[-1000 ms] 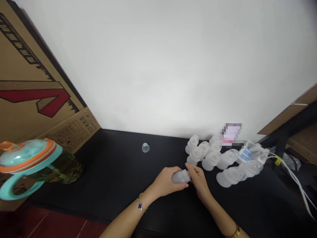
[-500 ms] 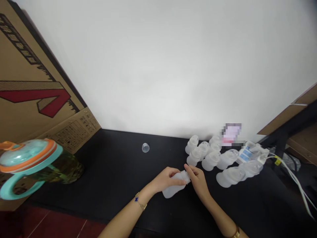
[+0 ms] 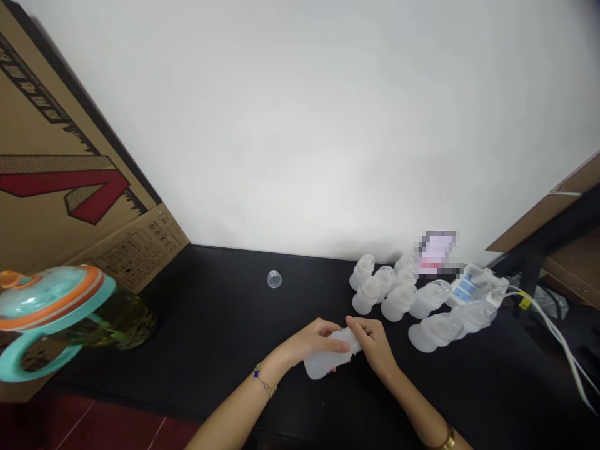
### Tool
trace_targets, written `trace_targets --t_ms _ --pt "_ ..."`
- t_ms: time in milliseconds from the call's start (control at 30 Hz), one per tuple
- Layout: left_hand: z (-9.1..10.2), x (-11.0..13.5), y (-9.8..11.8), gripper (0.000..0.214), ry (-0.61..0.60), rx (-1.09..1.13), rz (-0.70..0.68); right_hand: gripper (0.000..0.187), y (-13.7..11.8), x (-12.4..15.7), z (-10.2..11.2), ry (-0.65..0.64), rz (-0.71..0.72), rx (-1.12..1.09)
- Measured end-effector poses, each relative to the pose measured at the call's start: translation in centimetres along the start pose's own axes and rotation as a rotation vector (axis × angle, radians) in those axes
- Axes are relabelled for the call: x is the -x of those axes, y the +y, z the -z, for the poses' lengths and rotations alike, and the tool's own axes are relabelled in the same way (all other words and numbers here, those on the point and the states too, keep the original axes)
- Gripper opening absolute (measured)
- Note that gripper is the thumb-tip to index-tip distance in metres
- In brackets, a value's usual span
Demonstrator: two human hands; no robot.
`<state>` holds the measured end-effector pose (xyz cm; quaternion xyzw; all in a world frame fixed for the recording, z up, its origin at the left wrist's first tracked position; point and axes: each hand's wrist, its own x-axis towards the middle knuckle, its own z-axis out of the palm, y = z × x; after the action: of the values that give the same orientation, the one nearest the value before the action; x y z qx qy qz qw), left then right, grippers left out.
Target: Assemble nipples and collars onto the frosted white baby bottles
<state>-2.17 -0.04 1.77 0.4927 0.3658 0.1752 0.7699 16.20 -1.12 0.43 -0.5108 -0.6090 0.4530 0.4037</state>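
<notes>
A frosted white baby bottle lies tilted in the air just above the black table, its neck towards the right. My left hand is wrapped round its body, thumb along the upper side. At the neck end, my right hand is closed round the bottle's top, so the collar and whatever sits on it are mostly hidden. A small clear dome cap rests on the table beyond my left hand.
Several similar capped bottles stand or lie at the right. Behind them are a white power strip with cables and a blurred-out object. A large teal-lidded jug and a cardboard box occupy the left.
My right hand has turned and closed further over the bottle's neck. The bottle has shifted slightly down and left in view, still in my left hand.
</notes>
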Motion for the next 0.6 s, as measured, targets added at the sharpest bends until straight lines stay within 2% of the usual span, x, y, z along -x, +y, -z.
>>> trace_targets --t_ms 333,600 --pt "-0.3 0.0 0.2 0.044 0.072 -0.121 -0.069 0.047 0.7 -0.6 0.3 0.004 -0.004 0.079" --pt "-0.5 0.1 0.3 0.041 0.12 -0.245 -0.159 0.048 1.2 -0.7 0.2 0.02 -0.003 0.111"
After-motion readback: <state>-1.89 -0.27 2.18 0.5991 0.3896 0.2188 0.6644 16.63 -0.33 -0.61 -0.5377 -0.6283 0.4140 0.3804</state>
